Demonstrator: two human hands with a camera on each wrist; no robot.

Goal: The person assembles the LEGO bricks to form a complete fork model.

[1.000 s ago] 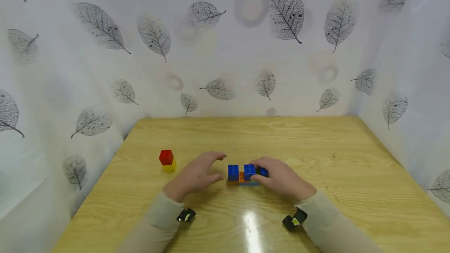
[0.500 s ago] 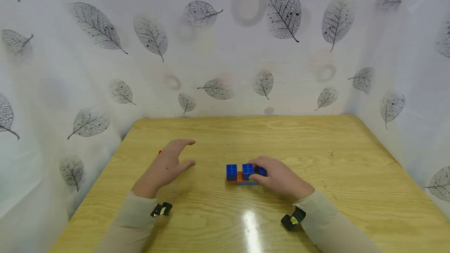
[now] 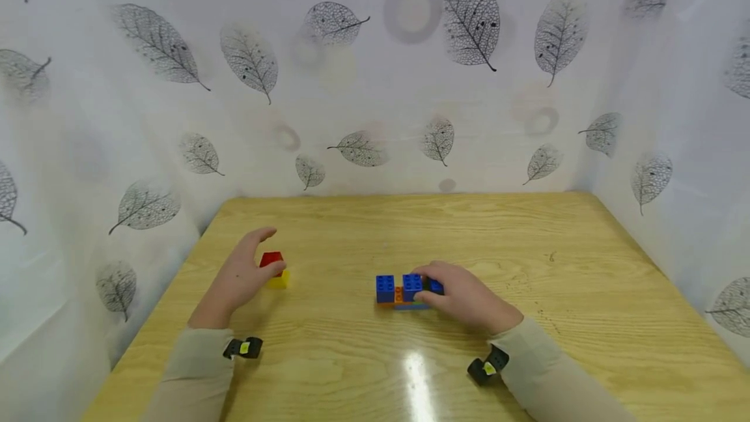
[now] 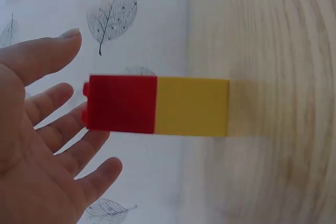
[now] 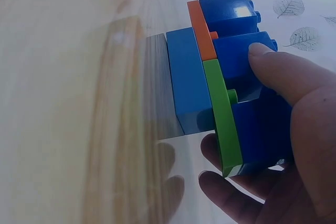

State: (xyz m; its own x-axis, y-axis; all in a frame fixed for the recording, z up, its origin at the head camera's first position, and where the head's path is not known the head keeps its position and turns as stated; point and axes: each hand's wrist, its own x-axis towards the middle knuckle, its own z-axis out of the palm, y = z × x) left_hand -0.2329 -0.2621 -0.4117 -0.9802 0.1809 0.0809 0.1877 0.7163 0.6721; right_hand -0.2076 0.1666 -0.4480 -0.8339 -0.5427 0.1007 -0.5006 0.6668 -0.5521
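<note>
My left hand (image 3: 237, 277) is beside a two-brick stack, fingers spread and thumb apart, gripping nothing. The stack has a red brick (image 4: 123, 103) on top of a yellow brick (image 4: 192, 107), upright on the table. In the head view the thumb overlaps the red brick. My right hand (image 3: 469, 295) holds a built block assembly at the middle of the table. Its thumb lies on a dark blue brick (image 5: 244, 59). Under the dark blue bricks run an orange plate (image 5: 202, 30) and a green plate (image 5: 223, 119), with a lighter blue brick (image 5: 189, 80) at the bottom.
A wooden table (image 3: 351, 357) spans the work area. Behind and at the sides hangs a white curtain (image 3: 375, 70) printed with leaves. Each wrist wears a black camera strap, such as the left strap (image 3: 243, 347).
My left hand has moved left, away from the block assembly, to the red and yellow stack. The right hand keeps its hold on the assembly in the same place.
</note>
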